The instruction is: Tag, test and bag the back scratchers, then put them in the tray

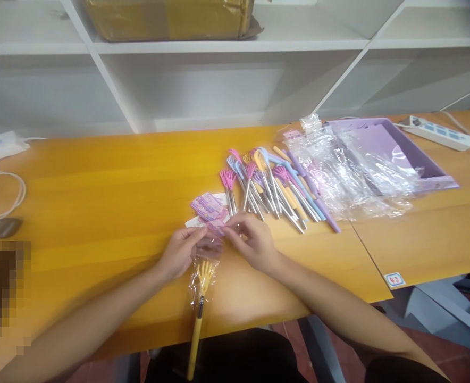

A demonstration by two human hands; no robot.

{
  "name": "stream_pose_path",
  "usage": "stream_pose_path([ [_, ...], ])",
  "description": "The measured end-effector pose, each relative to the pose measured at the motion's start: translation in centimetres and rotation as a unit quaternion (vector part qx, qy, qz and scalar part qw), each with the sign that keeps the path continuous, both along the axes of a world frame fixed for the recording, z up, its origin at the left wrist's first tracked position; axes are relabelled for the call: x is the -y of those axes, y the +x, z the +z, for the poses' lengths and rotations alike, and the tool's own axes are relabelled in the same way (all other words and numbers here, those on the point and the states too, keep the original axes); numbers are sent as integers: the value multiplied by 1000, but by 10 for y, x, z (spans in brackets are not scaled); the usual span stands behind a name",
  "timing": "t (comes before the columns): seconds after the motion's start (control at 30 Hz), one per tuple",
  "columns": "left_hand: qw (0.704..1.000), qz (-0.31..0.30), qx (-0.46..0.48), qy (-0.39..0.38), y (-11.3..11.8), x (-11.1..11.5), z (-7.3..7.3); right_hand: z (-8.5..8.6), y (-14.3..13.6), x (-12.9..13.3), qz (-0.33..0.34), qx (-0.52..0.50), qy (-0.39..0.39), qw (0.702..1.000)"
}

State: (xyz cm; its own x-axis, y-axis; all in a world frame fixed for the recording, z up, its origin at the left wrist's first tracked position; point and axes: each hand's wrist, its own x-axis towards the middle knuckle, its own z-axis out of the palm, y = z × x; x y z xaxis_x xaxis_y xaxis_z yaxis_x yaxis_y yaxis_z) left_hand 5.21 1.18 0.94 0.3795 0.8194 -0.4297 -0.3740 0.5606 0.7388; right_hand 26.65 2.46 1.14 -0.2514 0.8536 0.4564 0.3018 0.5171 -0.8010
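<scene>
A yellow back scratcher (206, 276), its claw end inside a clear plastic bag (193, 290), extends over the table's front edge. My left hand (181, 251) pinches the top of this bag near a small pink-purple card (216, 229). Opposite it, my right hand (254, 239) is closed, thumb and finger at the card's right side. Just beyond my fingers lies a loose stack of purple printed cards (207, 205). Past my right hand is a pile of back scratchers (275, 181) in pink, blue, yellow and purple, several with metal shafts.
Clear plastic bags (338, 170) spill over a purple box (430, 173) at the right. Behind it sits a power strip (438, 133). A white cable (19, 186) and a dark rounded object (5, 227) lie at the left. White shelving (227, 48) holds a taped carton (171, 18).
</scene>
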Motion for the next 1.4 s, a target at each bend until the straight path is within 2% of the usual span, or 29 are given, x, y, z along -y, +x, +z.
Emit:
stream_pose_path([
  [0.13, 1000, 3, -4, 8, 0, 0, -2, 0, 1, 1, 14, -62, -60, 996],
  [0.23, 1000, 1, -3, 11, 0, 0, -3, 1, 2, 3, 19, -96, -69, 993],
  [0.5, 999, 27, 12, -22, -1, 0, -6, -1, -1, -1, 24, 48, 38, 998],
  [0.83, 1000, 8, 14, -18, -2, -3, -4, 11, 5, -2, 63, 78, 93, 991],
  [1.03, 1000, 16, 13, -10, 0, -1, -3, 6, 8, 0, 96, 125, 136, 978],
  [1.17, 1000, 22, 14, -10, 1, -1, -1, 4, 9, 1, 87, 165, 149, 971],
  [1.4, 1000, 23, -4, -14, -2, -1, -8, 2, 5, 4, 110, 198, 179, 958],
])
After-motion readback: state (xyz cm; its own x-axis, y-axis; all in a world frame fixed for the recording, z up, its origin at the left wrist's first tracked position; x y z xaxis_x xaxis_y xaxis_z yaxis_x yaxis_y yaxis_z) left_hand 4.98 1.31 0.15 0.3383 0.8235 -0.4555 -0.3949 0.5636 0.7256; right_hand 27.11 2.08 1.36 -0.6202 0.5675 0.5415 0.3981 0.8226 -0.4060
